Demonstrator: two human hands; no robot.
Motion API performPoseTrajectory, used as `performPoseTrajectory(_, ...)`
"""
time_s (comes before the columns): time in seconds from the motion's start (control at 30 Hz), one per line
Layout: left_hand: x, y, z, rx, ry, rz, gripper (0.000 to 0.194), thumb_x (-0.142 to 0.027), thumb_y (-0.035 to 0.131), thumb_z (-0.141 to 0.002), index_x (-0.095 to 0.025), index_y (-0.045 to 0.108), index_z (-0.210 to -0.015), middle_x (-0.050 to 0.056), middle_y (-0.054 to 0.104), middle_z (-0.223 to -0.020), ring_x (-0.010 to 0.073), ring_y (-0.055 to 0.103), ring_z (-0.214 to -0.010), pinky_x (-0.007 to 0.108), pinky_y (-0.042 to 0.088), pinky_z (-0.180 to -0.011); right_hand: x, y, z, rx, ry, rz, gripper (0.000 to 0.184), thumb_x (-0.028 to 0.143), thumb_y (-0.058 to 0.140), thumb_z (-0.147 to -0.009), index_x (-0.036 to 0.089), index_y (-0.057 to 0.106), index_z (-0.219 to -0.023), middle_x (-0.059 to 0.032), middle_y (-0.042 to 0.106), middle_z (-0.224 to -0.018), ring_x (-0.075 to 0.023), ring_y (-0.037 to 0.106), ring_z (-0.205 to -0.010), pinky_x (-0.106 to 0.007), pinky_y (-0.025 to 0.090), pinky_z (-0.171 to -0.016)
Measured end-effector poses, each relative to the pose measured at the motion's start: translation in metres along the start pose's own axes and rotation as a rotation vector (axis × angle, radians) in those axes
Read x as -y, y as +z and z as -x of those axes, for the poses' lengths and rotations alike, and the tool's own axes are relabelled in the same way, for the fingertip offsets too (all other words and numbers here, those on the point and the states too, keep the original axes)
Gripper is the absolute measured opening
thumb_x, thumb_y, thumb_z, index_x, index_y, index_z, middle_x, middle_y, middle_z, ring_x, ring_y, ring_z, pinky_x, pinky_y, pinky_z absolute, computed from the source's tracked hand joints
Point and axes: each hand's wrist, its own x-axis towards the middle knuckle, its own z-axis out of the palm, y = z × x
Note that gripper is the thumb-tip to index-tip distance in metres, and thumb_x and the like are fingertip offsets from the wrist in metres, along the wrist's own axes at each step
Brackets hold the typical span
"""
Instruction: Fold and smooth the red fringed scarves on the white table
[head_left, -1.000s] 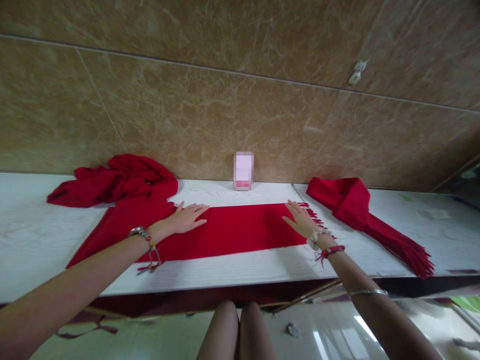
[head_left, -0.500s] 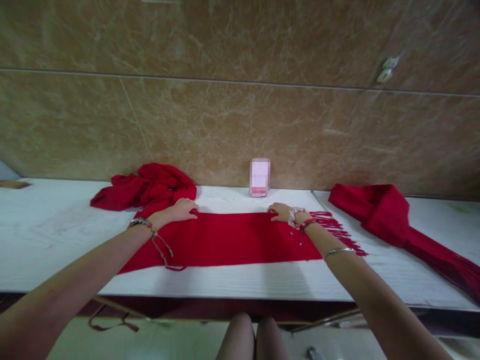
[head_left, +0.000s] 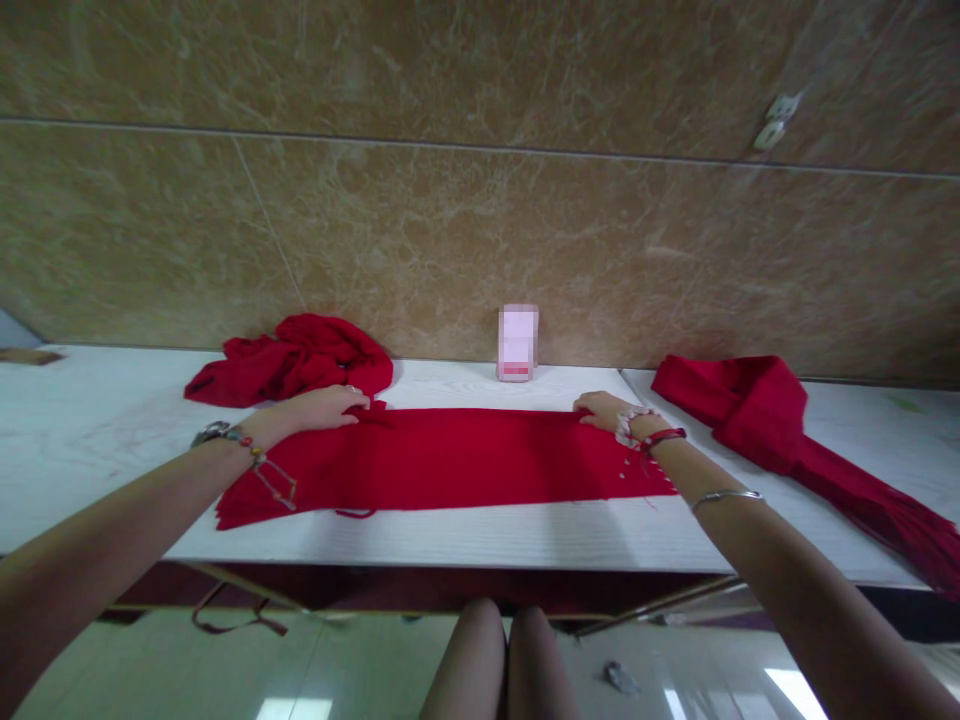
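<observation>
A red scarf (head_left: 480, 460) lies spread lengthwise on the white table, in a long flat band. My left hand (head_left: 330, 405) is closed on its far edge toward the left, where a small bunch of cloth sticks out by the fingertips. At the right end of that same edge, my right hand (head_left: 600, 408) pinches the fabric between thumb and fingers. The right wrist and its bracelets partly cover the scarf's right end. Behind my left hand sits a crumpled heap of red cloth (head_left: 300, 362), touching or close to the scarf; I cannot tell which.
A folded red scarf with a fringed tail (head_left: 757, 410) rests at the right. A phone-like pink and white object (head_left: 517, 343), blurred out, leans at the marbled wall (head_left: 450, 240). The white table's (head_left: 480, 540) front edge runs just ahead of my knees (head_left: 480, 660).
My hands have moved farther apart, the left one leftward and the right one rightward. The fringe that stuck out past my right wrist no longer shows there. The scarf's left end reaches farther left.
</observation>
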Motion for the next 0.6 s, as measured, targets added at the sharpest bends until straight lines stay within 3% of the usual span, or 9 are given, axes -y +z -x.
performPoseTrajectory(0.13, 0.0, -0.013, 0.017, -0.013, 0.0, -0.029, 0.015, -0.018, 0.046, -0.08, -0.015, 0.059, -0.088, 0.003, 0.062, -0.09, 0.0139, 0.054, -0.085, 0.02, 0.038, -0.079, -0.003, -0.009, 0.025, -0.051, -0.016, 0.035, 0.022, 0.012, 0.046, -0.077, 0.013, 0.064, -0.088, -0.01, 0.065, -0.091, -0.0199, 0.059, -0.086, -0.029, 0.043, -0.079)
performPoseTrajectory(0.27, -0.015, -0.02, 0.042, 0.027, 0.074, 0.005, 0.015, -0.01, 0.045, -0.079, -0.013, 0.058, -0.084, 0.001, 0.061, -0.085, 0.0115, 0.051, -0.08, 0.02, 0.037, -0.077, 0.001, -0.012, 0.058, -0.116, -0.047, 0.037, 0.021, 0.012, 0.044, -0.078, 0.017, 0.063, -0.085, -0.0073, 0.063, -0.086, -0.0178, 0.059, -0.081, -0.028, 0.045, -0.074)
performPoseTrajectory(0.47, -0.05, -0.013, 0.066, 0.181, 0.035, -0.013, 0.037, -0.008, 0.042, -0.079, -0.019, 0.055, -0.111, 0.005, 0.06, -0.108, 0.0164, 0.052, -0.093, 0.024, 0.038, -0.079, 0.022, 0.009, 0.104, -0.149, -0.115, 0.018, 0.023, 0.013, 0.04, -0.08, 0.017, 0.062, -0.086, -0.0074, 0.063, -0.084, -0.0174, 0.059, -0.079, -0.029, 0.048, -0.073)
performPoseTrajectory(0.6, -0.057, -0.003, 0.07, 0.247, 0.034, -0.014, 0.053, -0.003, 0.038, -0.074, -0.024, 0.05, -0.121, 0.006, 0.058, -0.114, 0.0187, 0.053, -0.099, 0.026, 0.038, -0.082, 0.029, 0.028, 0.117, -0.132, -0.125, 0.059, 0.027, 0.012, 0.037, -0.08, 0.018, 0.063, -0.087, -0.008, 0.064, -0.086, -0.0191, 0.06, -0.08, -0.03, 0.048, -0.072)
